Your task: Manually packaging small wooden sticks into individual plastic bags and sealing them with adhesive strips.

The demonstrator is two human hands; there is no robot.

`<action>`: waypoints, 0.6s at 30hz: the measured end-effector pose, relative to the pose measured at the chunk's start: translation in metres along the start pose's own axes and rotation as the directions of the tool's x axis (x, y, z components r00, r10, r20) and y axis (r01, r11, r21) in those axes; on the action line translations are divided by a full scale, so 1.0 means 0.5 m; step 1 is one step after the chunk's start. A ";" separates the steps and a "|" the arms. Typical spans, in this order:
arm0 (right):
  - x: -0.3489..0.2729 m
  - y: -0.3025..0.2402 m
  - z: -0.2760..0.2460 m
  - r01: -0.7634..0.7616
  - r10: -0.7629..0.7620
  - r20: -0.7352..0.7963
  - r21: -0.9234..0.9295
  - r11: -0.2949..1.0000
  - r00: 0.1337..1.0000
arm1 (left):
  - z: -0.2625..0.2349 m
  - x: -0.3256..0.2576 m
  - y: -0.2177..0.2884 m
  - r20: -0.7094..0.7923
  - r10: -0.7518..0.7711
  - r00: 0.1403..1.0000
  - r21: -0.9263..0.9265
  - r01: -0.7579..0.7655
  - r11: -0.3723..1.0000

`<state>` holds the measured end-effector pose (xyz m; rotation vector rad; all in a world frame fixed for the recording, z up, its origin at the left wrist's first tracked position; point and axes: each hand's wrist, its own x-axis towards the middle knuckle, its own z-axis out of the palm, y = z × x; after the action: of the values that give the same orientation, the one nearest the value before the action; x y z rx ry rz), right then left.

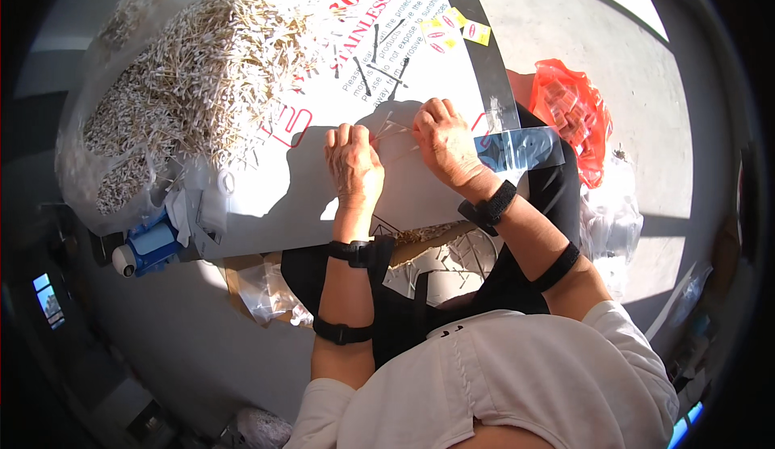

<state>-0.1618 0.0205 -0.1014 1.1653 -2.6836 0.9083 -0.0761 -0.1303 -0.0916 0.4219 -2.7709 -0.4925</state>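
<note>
My left hand (355, 166) is closed, its fingers curled over the white tabletop sheet (315, 190). A short way to its right, my right hand (448, 144) is closed too, with thumb and fingers drawn together. A few thin cotton swabs (389, 126) show in the gap between the hands, their ends reaching the fingertips of both. How many are held is hidden by the fingers. To the left of my left hand spreads a big heap of cotton swabs (218, 61), partly inside a clear plastic bag (77, 142). Flat clear plastic sleeves (521, 150) lie beside my right wrist.
Small yellow cards (476, 32) and dark thin strips (390, 73) lie on the far side. A red plastic bag (597, 118) with small packs stands right of the table. A blue-and-white bottle (149, 247) is at the left edge. Below the near edge sits an open cardboard box (428, 243).
</note>
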 end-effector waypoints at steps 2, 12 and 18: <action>-0.004 -0.002 -0.003 -0.005 0.005 0.001 -0.015 1.000 1.000 | -0.007 -0.017 0.003 -0.011 0.035 0.999 -0.002 -0.035 0.999; 0.038 0.042 -0.030 -0.225 0.230 -0.045 0.095 0.970 0.972 | -0.023 -0.040 0.039 0.016 0.035 0.999 -0.121 -0.033 0.992; 0.125 0.013 0.024 -0.131 0.120 -0.129 -0.084 0.988 0.984 | -0.004 -0.048 0.043 0.007 0.123 0.992 -0.050 -0.123 0.991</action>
<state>-0.2085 -0.0227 -0.0960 0.9000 -2.6917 0.8324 -0.0586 -0.1037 -0.0874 0.2357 -2.7669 -0.5336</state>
